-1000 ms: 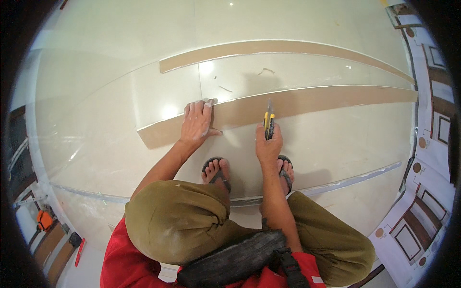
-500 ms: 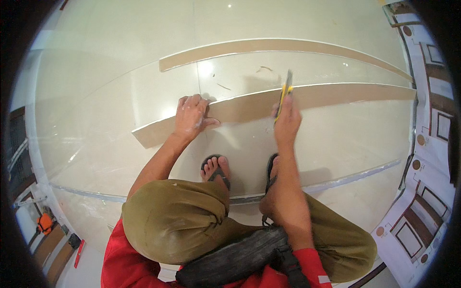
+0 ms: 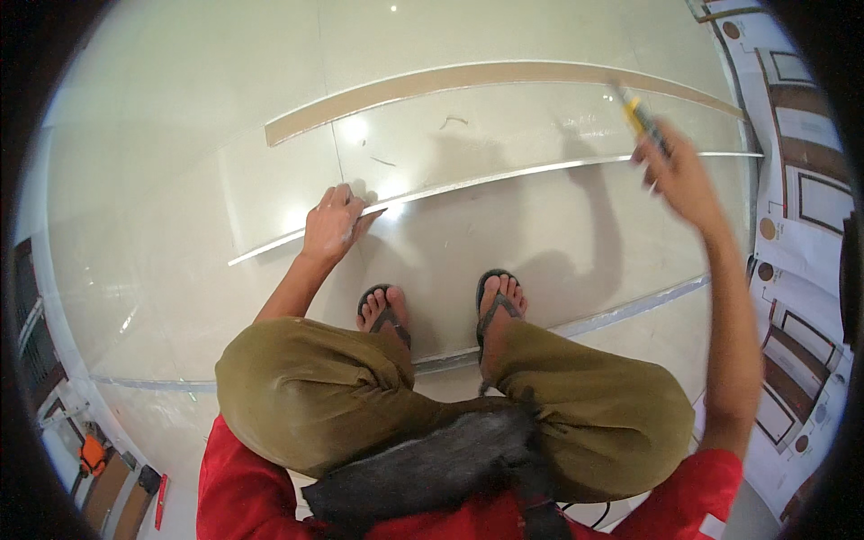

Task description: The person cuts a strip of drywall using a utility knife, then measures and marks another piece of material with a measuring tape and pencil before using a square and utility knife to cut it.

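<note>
Where tiles [image 3: 207, 135] gleam, a slim strip [image 3: 495, 178] shows edge-on.

So the floor [image 3: 198, 189] here is pale cream tile, super glossy, with bright light glare on it and a thin joint line running toward the far side. On the far part there's a long brown strip with white edges [image 3: 360, 97] lying face up. Nearer sits another long strip, seen edge-on as a thin white line [image 3: 504, 179]; can't tell how much of it rests on the tile. Between them are a few thin curled shavings [image 3: 383, 163]. Black flip-flops [image 3: 495, 310], being worn, are planted nearer, and a slim red tool [image 3: 161, 500] lies near left.
</note>
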